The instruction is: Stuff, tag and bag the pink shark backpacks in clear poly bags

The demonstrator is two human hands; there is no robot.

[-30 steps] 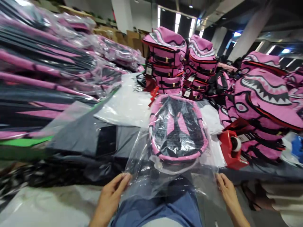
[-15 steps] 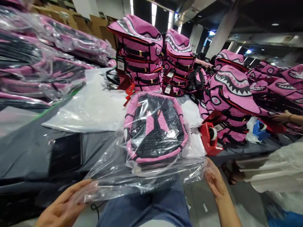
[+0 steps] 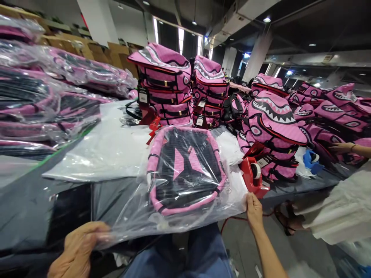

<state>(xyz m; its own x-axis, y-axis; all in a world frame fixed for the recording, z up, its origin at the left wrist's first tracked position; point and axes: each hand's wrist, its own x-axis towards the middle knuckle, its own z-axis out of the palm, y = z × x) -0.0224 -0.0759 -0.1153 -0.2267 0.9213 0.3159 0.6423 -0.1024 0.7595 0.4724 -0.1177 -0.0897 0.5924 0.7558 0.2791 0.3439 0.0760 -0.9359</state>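
A pink and black backpack [image 3: 188,170] lies back-side up inside a clear plastic bag [image 3: 124,216] at the table's front edge. My left hand [image 3: 79,245] is closed on the bag's near left corner, slightly blurred. At the near right corner, my right hand [image 3: 254,210] pinches the plastic between thumb and fingers. The bag's front edge is stretched between both hands. Just beyond my right hand stands a red tape dispenser [image 3: 252,177].
White plastic sheets [image 3: 98,143] and a dark tablet-like object [image 3: 71,210] lie left. Bagged backpacks [image 3: 84,67] pile up far left; shark-mouth backpacks [image 3: 166,85] stand stacked behind. A blue tape dispenser [image 3: 312,162] and another person's hand [image 3: 342,148] are at right.
The bag's front edge has been pulled taut and lies flatter. My right hand's fingers have closed into a firmer pinch. The camera has tilted up a little.
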